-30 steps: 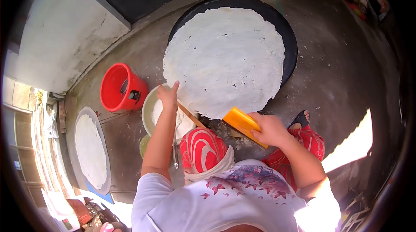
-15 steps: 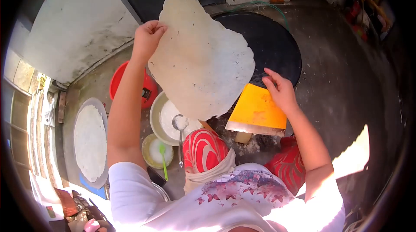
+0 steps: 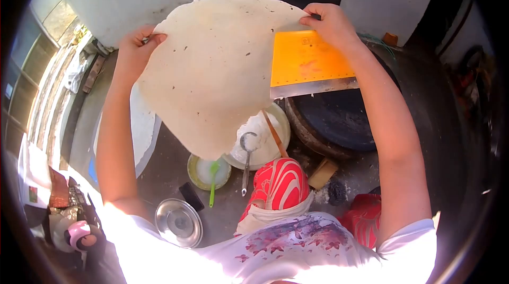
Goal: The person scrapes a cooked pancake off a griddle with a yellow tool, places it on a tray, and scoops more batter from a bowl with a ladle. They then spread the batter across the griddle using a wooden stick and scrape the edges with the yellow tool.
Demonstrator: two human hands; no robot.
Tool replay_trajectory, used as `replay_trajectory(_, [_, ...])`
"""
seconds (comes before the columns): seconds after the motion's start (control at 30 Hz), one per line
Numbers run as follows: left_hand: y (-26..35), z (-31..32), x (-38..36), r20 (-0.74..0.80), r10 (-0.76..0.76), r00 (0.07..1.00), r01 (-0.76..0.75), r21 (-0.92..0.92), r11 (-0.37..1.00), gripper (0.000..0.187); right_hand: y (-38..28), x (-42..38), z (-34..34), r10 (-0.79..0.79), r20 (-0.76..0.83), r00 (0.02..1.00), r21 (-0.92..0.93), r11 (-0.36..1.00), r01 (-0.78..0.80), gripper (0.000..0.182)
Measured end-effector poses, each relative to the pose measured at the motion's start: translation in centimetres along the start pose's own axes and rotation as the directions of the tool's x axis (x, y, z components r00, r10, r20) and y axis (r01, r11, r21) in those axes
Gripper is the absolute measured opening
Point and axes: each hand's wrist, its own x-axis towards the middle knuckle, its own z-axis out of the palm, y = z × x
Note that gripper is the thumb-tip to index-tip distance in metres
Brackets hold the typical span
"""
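A large, thin, pale flatbread (image 3: 212, 77) with small dark specks hangs stretched between my two hands. My left hand (image 3: 139, 49) pinches its upper left edge. On the other side my right hand (image 3: 333, 25) is closed on the upper right edge. A yellow scraper (image 3: 307, 60) with a metal edge also hangs at my right hand, in front of the flatbread; the grip on it is partly hidden. Below and to the right lies the round black griddle (image 3: 339, 119), partly covered by my right forearm and the scraper.
Under the flatbread stands a bowl (image 3: 287, 125) of white dough with a metal ladle (image 3: 246, 170) and wooden stick (image 3: 274, 134). Nearby are a small bowl (image 3: 192, 175) with a green spoon (image 3: 212, 188), a dark phone (image 3: 191, 196) and a metal lid (image 3: 179, 224). Flatbread (image 3: 139, 125) lies left.
My right hand has risen from beside the griddle to the flatbread's right edge, carrying the scraper up. The flatbread is now spread between both hands. The view has turned left.
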Motion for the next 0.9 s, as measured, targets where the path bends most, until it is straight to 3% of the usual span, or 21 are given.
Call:
replay_trajectory(0.03, [-2.7,-1.3,0.9,-0.05,-0.049,0.998,0.053,0.083,0.995,0.012,-1.8,0.7,0.8,-0.055,0.011,0.998,-0.004,0.998,0.055,0.014])
replay_trajectory(0.13, [-7.6,-6.4,2.2,-0.135,-0.132,0.982,0.144,0.086,0.986,0.017,-8.4,3.7,2.2,-0.337,-0.123,0.933,-0.085,0.941,0.328,0.014])
replay_trajectory(0.2, [-8.4,-10.6,1.9,-0.279,-0.206,0.938,0.203,-0.04,0.978,0.018,-13.3,5.1,2.2,-0.458,-0.159,0.875,-0.087,0.889,0.45,0.014])
replay_trajectory(0.27, [-7.9,-14.9,0.3,-0.525,-0.174,0.833,0.085,-0.19,0.978,0.017,-18.6,4.3,1.9,-0.609,-0.348,0.713,-0.096,0.78,0.619,0.012])
replay_trajectory(0.3, [-6.3,-16.4,-1.4,-0.641,-0.148,0.753,0.014,-0.21,0.978,0.017,-20.3,3.6,2.7,-0.621,-0.342,0.706,-0.068,0.765,0.64,0.012])
replay_trajectory(0.37, [-5.9,-19.5,-6.2,-0.757,0.01,0.654,-0.125,-0.095,0.988,0.016,-22.8,2.2,4.2,-0.665,-0.407,0.626,-0.055,0.702,0.71,0.007])
replay_trajectory(0.4, [-6.5,-20.4,-9.3,-0.807,0.061,0.587,-0.066,0.028,0.997,0.017,-22.6,1.6,6.4,-0.642,-0.352,0.682,-0.106,0.751,0.652,0.014])
replay_trajectory(0.43, [-7.1,-20.6,-12.5,-0.844,0.122,0.523,0.003,0.145,0.989,0.018,-22.8,0.9,8.7,-0.648,-0.351,0.675,-0.091,0.742,0.665,0.014])
replay_trajectory(0.5, [-8.3,-19.1,-18.3,-0.721,0.42,0.551,-0.011,0.497,0.868,0.025,-22.8,-0.8,13.2,-0.638,-0.329,0.697,0.328,0.615,0.717,0.013])
replay_trajectory(0.57, [-11.0,-16.9,-23.2,-0.645,0.423,0.636,0.085,0.604,0.793,0.031,-21.7,-3.2,17.6,-0.61,-0.1,0.786,0.503,0.651,0.569,0.017])
replay_trajectory(0.63, [-14.1,-14.2,-26.7,-0.626,0.274,0.73,0.152,0.539,0.828,0.033,-20.4,-5.1,20.0,-0.547,0.187,0.816,0.407,0.799,0.442,0.023])
replay_trajectory(0.7, [-19.3,-12.2,-29.4,-0.632,0.08,0.771,0.284,0.454,0.845,0.033,-18.7,-6.6,20.8,-0.471,0.273,0.839,0.363,0.858,0.363,0.027])
replay_trajectory(0.77, [-24.8,-11.2,-31.8,-0.632,-0.059,0.773,0.433,0.458,0.776,0.031,-16.9,-7.3,19.9,-0.336,0.357,0.872,0.251,0.933,0.257,0.031])
replay_trajectory(0.8, [-26.8,-10.8,-32.5,-0.637,-0.058,0.769,0.436,0.456,0.776,0.031,-16.0,-7.4,19.1,-0.262,0.386,0.884,0.223,0.957,0.186,0.032])
replay_trajectory(0.87, [-29.6,-10.2,-33.6,-0.677,-0.177,0.715,0.62,0.496,0.608,0.024,-13.2,-7.5,17.6,-0.132,0.401,0.906,0.153,0.985,0.076,0.034])
replay_trajectory(0.9, [-30.4,-10.5,-33.8,-0.678,-0.179,0.712,0.622,0.492,0.61,0.024,-11.4,-7.5,17.0,-0.08,0.386,0.919,0.113,0.993,0.039,0.035])
